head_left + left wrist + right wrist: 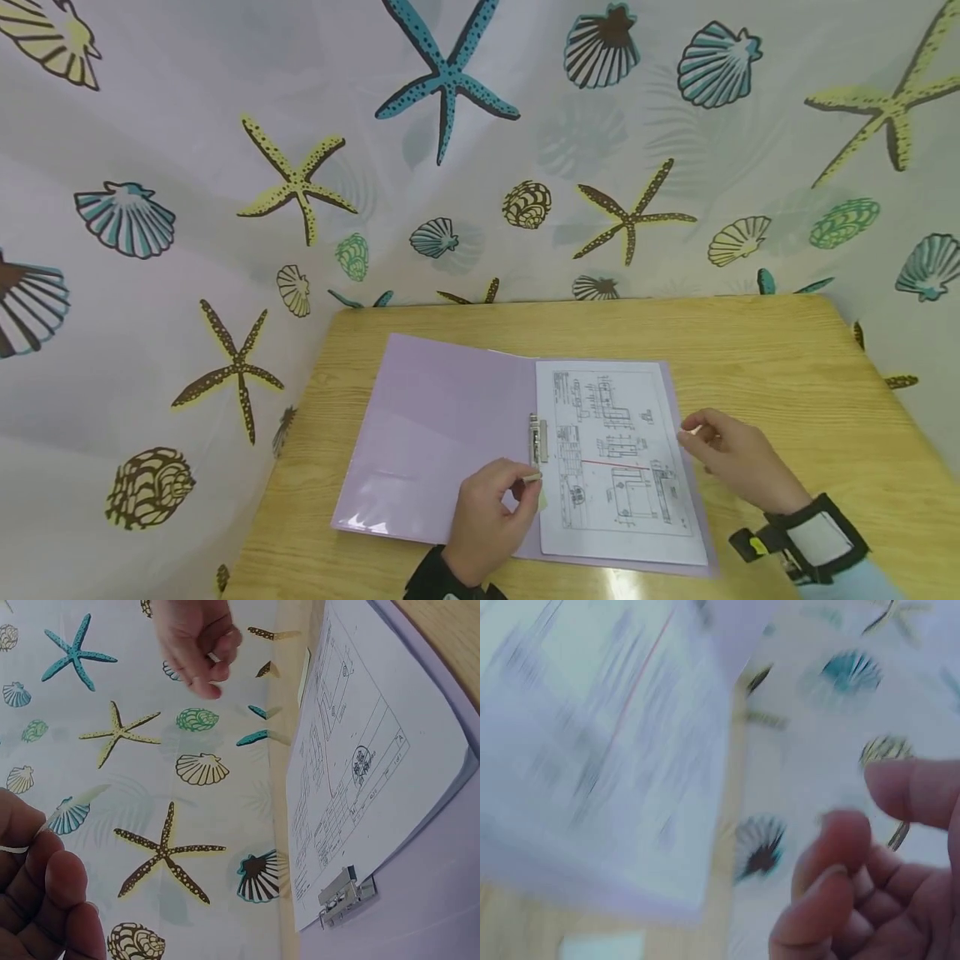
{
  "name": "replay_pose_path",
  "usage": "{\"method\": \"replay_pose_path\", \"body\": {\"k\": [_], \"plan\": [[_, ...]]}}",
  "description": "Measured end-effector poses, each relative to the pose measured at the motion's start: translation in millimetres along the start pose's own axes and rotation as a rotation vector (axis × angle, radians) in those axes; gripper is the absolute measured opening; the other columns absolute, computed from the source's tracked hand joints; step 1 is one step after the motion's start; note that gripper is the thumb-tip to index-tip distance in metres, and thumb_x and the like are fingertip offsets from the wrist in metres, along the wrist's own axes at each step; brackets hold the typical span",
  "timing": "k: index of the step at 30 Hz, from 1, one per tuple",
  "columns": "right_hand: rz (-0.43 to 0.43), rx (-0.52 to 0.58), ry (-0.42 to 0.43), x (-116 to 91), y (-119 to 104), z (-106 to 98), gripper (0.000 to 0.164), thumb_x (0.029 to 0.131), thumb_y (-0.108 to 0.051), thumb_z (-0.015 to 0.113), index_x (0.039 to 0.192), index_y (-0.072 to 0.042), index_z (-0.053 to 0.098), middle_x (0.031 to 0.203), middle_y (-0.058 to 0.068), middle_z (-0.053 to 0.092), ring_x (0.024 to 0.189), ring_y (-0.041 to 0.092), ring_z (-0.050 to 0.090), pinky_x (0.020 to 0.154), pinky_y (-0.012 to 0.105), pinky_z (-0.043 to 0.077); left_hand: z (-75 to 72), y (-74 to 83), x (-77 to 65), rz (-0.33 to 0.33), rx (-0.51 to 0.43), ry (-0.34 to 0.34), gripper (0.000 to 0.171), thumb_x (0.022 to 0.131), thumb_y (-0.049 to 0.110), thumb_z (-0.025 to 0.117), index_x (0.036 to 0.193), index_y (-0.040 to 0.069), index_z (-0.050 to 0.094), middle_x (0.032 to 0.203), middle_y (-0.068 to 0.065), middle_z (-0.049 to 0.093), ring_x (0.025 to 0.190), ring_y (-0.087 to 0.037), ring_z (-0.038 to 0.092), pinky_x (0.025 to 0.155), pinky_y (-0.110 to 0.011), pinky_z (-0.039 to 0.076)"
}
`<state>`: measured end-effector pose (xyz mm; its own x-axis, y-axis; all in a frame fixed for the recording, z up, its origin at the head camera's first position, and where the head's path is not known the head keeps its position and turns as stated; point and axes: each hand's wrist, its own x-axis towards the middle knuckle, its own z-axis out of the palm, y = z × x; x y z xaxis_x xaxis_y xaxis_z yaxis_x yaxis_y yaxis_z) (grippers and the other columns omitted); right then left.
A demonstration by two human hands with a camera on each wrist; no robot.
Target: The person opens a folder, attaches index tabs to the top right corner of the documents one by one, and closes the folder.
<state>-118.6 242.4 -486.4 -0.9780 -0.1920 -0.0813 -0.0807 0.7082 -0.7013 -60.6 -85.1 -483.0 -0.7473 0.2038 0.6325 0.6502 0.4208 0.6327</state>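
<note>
An open lilac folder (450, 417) lies on the table, its metal clip (538, 439) along the fold. White sheets with technical drawings (607, 517) lie on its right side. My left hand (491, 512) is over the fold just below the clip, pinching a thin pale strip (75, 806) between thumb and fingertips. To the right of the sheets, my right hand (738, 462) hovers at the folder's right edge with fingers loosely bent. In the right wrist view its thumb and index fingertip stand apart, with nothing visible between them.
Beyond the folder's edge, a pale rectangle (600, 946) lies on the wooden table (787, 367). A white cloth (465, 208) printed with shells and starfish hangs behind and beside the table. Each wrist wears a black strap (821, 542).
</note>
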Motion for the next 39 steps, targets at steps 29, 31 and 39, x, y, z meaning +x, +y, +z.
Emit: {"method": "replay_pose_path", "body": {"k": [29,31,39], "plan": [[-0.537,0.651,-0.328,-22,-98,57,0.012,0.09,0.008,0.048,0.096,0.001,0.055,0.074,0.008,0.06,0.058,0.021,0.059,0.052,0.033,0.05,23.4,13.6,13.4,0.139,0.214,-0.143,0.009,0.074,0.009,0.069,0.073,0.015,0.062,0.066,0.01,0.059,0.057,0.0,0.051,0.057,-0.007,0.038],[-0.529,0.664,-0.336,-22,-95,59,0.011,0.09,0.007,0.048,0.095,0.0,0.056,0.074,0.009,0.059,0.059,0.021,0.059,0.053,0.033,0.051,22.9,12.6,12.7,0.133,0.209,-0.139,0.009,0.074,0.014,0.071,0.078,0.015,0.063,0.071,0.011,0.059,0.063,0.0,0.053,0.06,-0.009,0.039],[-0.549,0.717,-0.365,-23,-91,52,0.014,0.089,0.011,0.046,0.089,0.0,0.053,0.073,0.012,0.056,0.059,0.023,0.055,0.054,0.031,0.05,12.6,8.2,15.4,0.076,0.093,-0.23,0.031,0.073,0.031,0.076,0.099,0.016,0.067,0.093,0.011,0.059,0.089,0.0,0.051,0.077,-0.017,0.041]]}}
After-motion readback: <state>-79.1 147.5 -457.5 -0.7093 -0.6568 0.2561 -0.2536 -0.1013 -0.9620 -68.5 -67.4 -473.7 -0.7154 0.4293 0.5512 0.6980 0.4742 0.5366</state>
